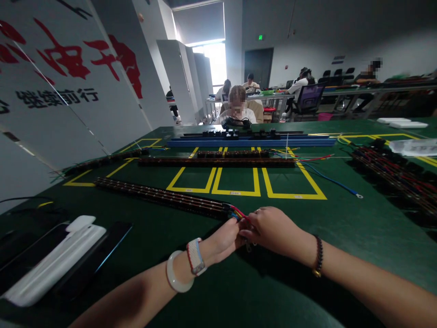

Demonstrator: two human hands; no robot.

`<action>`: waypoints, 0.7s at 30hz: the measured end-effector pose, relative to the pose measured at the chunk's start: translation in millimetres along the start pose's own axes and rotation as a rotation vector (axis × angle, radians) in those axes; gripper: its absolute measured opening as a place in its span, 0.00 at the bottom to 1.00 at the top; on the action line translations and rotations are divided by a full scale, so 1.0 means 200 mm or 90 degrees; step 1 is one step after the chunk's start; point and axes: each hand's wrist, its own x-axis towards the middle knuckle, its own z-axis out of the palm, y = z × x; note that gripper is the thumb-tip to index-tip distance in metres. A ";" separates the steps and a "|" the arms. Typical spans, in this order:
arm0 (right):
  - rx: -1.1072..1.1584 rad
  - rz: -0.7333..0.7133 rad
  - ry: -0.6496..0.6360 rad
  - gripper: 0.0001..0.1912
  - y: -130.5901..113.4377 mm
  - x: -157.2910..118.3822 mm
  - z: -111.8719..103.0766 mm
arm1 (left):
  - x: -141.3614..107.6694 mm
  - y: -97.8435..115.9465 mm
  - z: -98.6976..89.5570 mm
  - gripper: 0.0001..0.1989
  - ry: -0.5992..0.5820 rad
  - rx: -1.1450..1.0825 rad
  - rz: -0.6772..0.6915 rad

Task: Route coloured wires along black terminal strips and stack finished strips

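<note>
A long black track bar (pixel 164 197) with copper-coloured strips lies slantwise on the green table. Coloured wires (pixel 239 212), red, yellow and blue, come out of its near right end. My left hand (pixel 227 237) is closed around these wires just past the bar's end. Against it, my right hand (pixel 271 230) pinches the same wires, its thumb and fingers pressed together. Metal ring terminals (pixel 248 246) stick out below the two hands. The fingers partly hide the wires.
Another track bar (pixel 218 162) with a loose blue wire (pixel 332 180) lies beyond, across yellow taped boxes (pixel 235 193). A blue rail (pixel 252 142) is farther back. Bundled bars (pixel 399 177) lie right; phones (pixel 99 255) lie left. A person (pixel 239 111) sits opposite.
</note>
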 end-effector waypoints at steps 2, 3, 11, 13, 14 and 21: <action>-0.024 0.019 -0.004 0.14 -0.04 -0.01 0.02 | 0.01 -0.01 -0.01 0.08 0.008 -0.010 0.007; -0.035 0.026 -0.006 0.14 -0.05 -0.01 0.04 | 0.02 -0.02 -0.02 0.07 0.004 -0.017 0.012; -0.041 0.075 -0.019 0.09 -0.05 -0.02 0.05 | 0.04 -0.03 -0.09 0.07 -0.088 -0.139 -0.007; -0.062 0.066 -0.034 0.09 -0.04 -0.02 0.04 | 0.03 -0.02 -0.09 0.07 -0.100 -0.166 -0.015; -0.076 0.054 -0.039 0.09 -0.04 -0.02 0.05 | 0.02 -0.02 -0.08 0.07 -0.105 -0.171 -0.018; -0.142 0.008 -0.030 0.16 -0.09 -0.03 0.11 | 0.04 -0.04 -0.06 0.05 -0.029 -0.143 -0.001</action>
